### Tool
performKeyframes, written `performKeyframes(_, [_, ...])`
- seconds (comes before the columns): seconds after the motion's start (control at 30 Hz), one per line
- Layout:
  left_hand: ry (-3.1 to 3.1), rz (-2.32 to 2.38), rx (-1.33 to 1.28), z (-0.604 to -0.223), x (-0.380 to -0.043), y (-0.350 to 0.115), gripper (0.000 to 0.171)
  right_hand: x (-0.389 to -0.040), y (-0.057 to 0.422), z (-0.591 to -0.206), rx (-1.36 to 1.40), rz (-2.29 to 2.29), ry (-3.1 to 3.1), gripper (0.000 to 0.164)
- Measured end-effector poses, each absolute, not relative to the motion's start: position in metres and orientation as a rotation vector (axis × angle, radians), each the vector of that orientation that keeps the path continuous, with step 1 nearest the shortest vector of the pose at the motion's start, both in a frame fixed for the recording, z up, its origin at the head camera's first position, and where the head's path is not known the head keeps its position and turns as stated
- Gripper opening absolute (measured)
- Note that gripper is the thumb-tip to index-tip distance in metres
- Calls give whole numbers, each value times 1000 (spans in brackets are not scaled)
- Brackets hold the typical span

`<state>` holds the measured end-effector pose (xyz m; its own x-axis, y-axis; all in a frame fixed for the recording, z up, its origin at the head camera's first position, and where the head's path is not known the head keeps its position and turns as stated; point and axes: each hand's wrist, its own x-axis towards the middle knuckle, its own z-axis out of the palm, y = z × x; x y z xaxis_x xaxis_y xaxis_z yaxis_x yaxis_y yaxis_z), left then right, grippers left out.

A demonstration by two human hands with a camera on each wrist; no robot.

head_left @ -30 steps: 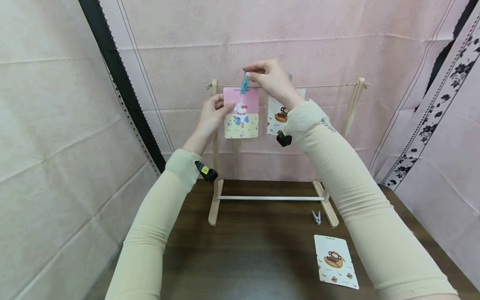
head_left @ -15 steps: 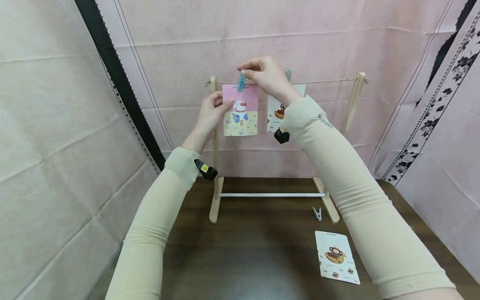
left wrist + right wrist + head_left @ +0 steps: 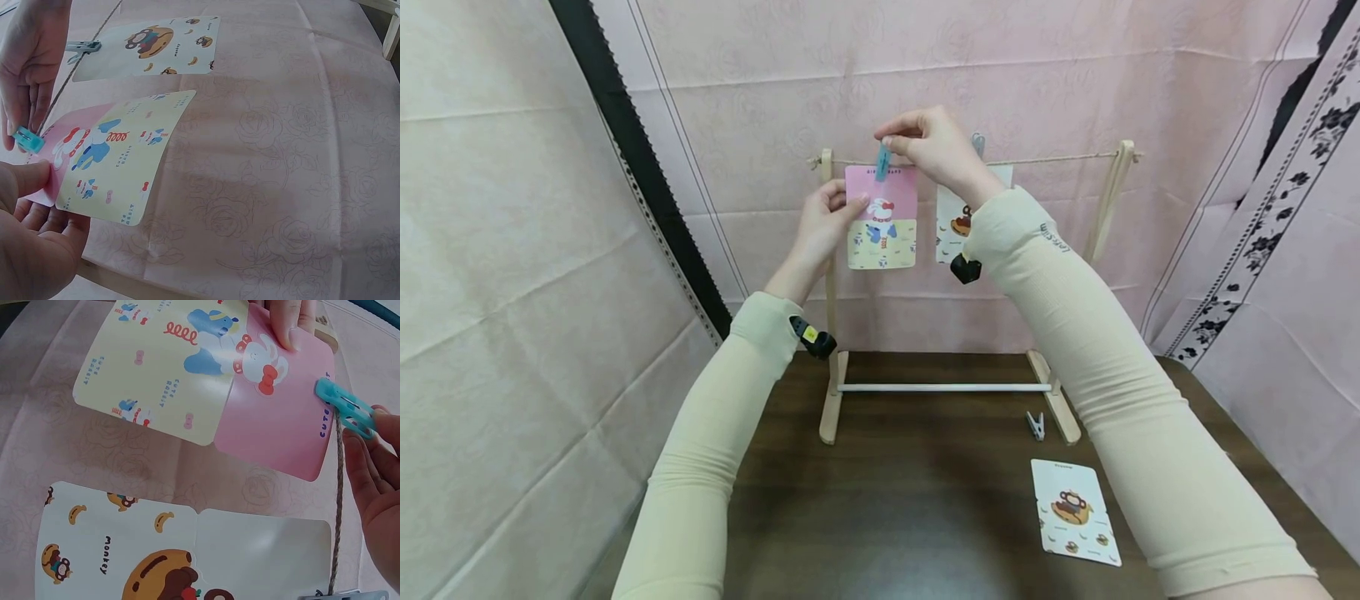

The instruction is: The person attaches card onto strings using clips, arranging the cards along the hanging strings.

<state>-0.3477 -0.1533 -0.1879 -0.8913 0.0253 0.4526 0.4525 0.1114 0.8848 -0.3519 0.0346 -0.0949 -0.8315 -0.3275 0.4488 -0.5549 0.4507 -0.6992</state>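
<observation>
A pink and yellow card [image 3: 882, 242] with a cartoon figure hangs against the rope [image 3: 1052, 158] near its left end. My left hand [image 3: 822, 229] pinches the card's left edge between thumb and fingers. At the card's top edge sits a teal clothespin [image 3: 344, 406], whose upper end my right hand [image 3: 936, 150] pinches. In the right wrist view the clothespin's tip lies over the printed top edge of the card. To the right, a white monkey card [image 3: 150, 47] hangs from the rope under a grey clothespin [image 3: 84, 47]; the right forearm partly covers that card in the head view.
The rope runs between the two posts of a wooden stand [image 3: 831, 292] with a white crossbar [image 3: 943, 387]. A grey clothespin [image 3: 1036, 426] and another monkey card [image 3: 1075, 512] lie on the dark table [image 3: 880, 500]. Pale cloth [image 3: 760, 67] surrounds the table.
Over the last second, my right hand has shifted slightly left with the teal clothespin, which now stands more upright on the card's top edge. My left hand keeps its hold.
</observation>
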Motion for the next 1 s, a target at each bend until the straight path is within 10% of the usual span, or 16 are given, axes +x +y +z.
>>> performKeyframes(1.0, [-2040, -1848, -476, -188, -346, -154, 28, -348, 39, -83, 844, 1124, -2538, 29])
